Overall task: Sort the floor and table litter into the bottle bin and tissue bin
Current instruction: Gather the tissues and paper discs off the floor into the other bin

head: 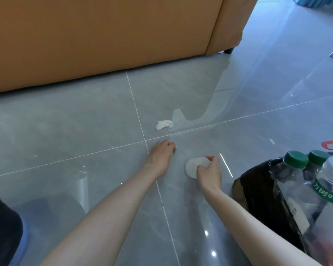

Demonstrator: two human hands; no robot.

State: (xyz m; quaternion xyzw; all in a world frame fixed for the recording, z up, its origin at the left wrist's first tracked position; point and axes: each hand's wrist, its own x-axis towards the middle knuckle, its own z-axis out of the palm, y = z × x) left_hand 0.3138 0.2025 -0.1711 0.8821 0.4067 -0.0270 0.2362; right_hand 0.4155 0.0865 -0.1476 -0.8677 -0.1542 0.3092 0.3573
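Two white pads (193,167) are pinched at their edge by the right hand (209,171), low over the floor (85,127). The left hand (161,153) is curled on a small white scrap; its grip cannot be told. A crumpled tissue (164,124) lies beyond it, probably light and soft, easily pinched anywhere. In the black bin (261,191), green-capped bottles (296,181) are held.

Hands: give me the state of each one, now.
Left hand: fingers curled down on the floor; holding anything cannot be told.
Right hand: closed on white round pads.
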